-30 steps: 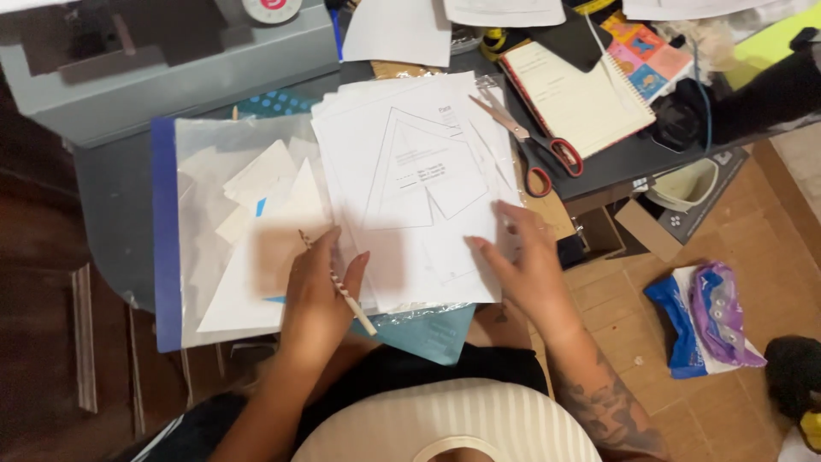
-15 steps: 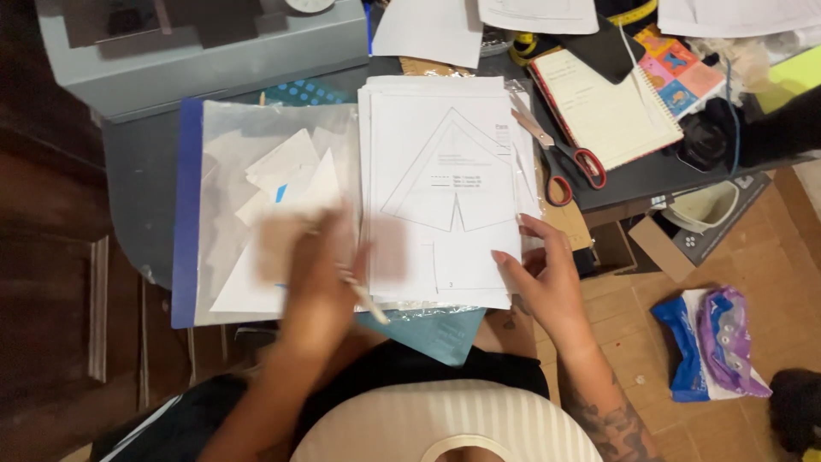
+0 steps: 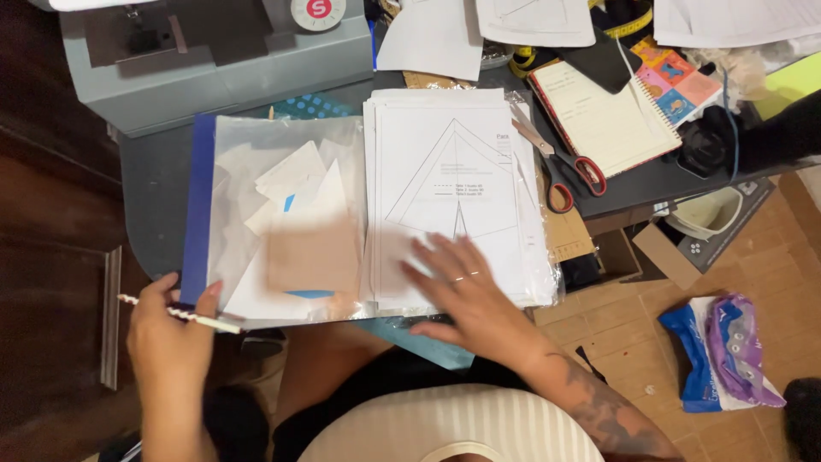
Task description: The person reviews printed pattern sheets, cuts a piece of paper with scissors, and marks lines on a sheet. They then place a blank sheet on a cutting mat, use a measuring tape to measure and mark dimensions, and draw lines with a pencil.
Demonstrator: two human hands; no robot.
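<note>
A stack of white pattern sheets with a drawn triangle lies on the dark table in front of me. My right hand rests flat on its lower part, fingers spread. To the left lies a blue folder with a clear sleeve holding paper cutouts and a tan square. My left hand grips the folder's lower left corner and holds a thin white pencil across its fingers.
A grey sewing machine stands at the back left. Red-handled scissors and a spiral notebook lie right of the sheets. Loose papers sit at the back. A blue and purple bag and cardboard boxes are on the floor at right.
My left hand has moved from the middle of the folder to its lower left corner, carrying the pencil. My right hand has slid left onto the bottom of the sheets.
</note>
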